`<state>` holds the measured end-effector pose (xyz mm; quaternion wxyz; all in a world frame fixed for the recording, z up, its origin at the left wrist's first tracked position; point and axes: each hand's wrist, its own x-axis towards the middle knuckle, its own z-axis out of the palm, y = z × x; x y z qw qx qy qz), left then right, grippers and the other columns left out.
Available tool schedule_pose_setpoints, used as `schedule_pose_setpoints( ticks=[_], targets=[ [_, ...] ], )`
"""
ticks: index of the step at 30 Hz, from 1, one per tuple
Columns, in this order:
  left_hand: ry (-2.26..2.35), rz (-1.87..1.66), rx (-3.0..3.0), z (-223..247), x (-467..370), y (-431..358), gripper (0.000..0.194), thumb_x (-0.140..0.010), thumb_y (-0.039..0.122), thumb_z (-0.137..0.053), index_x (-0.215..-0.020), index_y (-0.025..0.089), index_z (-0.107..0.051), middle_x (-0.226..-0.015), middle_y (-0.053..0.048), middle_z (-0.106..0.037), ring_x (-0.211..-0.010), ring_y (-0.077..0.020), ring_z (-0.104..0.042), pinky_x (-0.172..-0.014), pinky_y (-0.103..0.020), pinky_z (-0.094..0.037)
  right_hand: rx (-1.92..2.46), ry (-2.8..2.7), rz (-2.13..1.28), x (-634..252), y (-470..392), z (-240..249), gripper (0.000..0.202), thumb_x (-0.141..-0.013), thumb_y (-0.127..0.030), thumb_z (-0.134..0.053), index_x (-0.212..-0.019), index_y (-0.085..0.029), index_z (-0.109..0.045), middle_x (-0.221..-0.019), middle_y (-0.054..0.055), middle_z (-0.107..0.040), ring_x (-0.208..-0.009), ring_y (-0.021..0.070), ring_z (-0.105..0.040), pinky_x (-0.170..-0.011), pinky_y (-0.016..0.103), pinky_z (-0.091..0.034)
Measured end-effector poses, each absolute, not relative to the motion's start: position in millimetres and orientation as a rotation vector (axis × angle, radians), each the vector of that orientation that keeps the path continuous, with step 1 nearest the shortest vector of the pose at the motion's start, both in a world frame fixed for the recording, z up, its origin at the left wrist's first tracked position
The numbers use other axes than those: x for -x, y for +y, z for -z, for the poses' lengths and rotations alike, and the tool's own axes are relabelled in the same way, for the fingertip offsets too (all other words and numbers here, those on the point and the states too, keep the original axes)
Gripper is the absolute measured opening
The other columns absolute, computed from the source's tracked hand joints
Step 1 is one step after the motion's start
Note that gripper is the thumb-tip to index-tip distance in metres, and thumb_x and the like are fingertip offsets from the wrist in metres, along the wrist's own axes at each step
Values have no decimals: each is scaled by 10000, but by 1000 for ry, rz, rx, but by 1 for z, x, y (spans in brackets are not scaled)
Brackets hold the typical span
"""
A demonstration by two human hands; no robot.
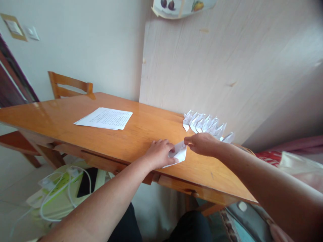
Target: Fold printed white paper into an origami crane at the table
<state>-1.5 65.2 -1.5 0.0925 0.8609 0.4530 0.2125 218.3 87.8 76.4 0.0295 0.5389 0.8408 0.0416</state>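
A folded sheet of white paper (180,153) with print on it lies near the front edge of the wooden table. My left hand (160,154) holds it from the left, the thumb resting on its face and the other fingers behind or on the tabletop. With closed fingertips, my right hand (200,143) pinches the paper's upper right corner. Beyond my right hand, several folded paper pieces (202,121) with pointed tops stand in a row along the wall. My right hand and forearm partly cover the near end of that row.
A stack of printed sheets (104,118) lies on the left part of the table (141,117). Behind the table stands a wooden chair (72,82). Below, at left, a pale stool (60,191) bears white cables and a dark flat object. Bags (297,164) sit at the right.
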Motion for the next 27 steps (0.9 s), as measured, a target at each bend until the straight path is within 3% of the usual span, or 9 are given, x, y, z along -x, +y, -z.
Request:
schedule_pose_setpoints(
  ticks=[9, 11, 14, 17, 21, 27],
  targets=[
    [1337, -634, -2546, 1, 2, 65, 389, -776, 566, -690, -1025, 267, -678, -1106, -66, -626, -1063, -298, -575, -883, -411, -400, -1988, 2776, -6, -230, 92, -82, 222, -863, -216, -545, -1047, -239, -666, -663, -11, -632, -579, 141, -545, -563, 265, -346],
    [1325, -642, -2555, 2, 2, 65, 391, -778, 573, -688, -1023, 269, -677, -1105, -64, -629, -1058, -300, -578, -882, -417, -399, -2161, 2793, 129, -230, 94, -79, 170, -901, -294, -535, -982, -204, -655, -671, 6, -644, -571, 138, -553, -551, 259, -367],
    [1313, -655, -2561, 2, 3, 65, 382, -779, 566, -693, -1025, 274, -678, -1099, -57, -632, -1062, -301, -578, -888, -422, -397, -2316, 2709, 510, -226, 95, -71, 301, -943, -449, -516, -833, -187, -616, -694, 41, -678, -560, 137, -589, -533, 249, -404],
    [1328, -636, -2552, 2, 3, 65, 391, -776, 562, -700, -1041, 275, -681, -1114, -61, -625, -1068, -297, -576, -899, -418, -398, -2379, 2594, 740, -219, 96, -61, 361, -927, -533, -539, -837, -190, -607, -700, 55, -700, -548, 145, -611, -512, 247, -421],
    [1349, -627, -2550, 1, 2, 64, 398, -772, 561, -703, -1048, 276, -676, -1116, -64, -616, -1068, -298, -575, -895, -420, -403, -2407, 2558, 641, -214, 100, -50, 213, -878, -376, -617, -973, -186, -636, -705, 43, -708, -556, 144, -618, -496, 233, -397],
    [1336, -631, -2571, 0, 1, 62, 425, -772, 558, -705, -1101, 295, -648, -1118, -47, -615, -1072, -296, -576, -888, -418, -404, -2434, 2512, 642, -214, 110, -37, 182, -809, -223, -606, -975, -160, -646, -650, 39, -688, -522, 151, -615, -464, 227, -382]
  ],
)
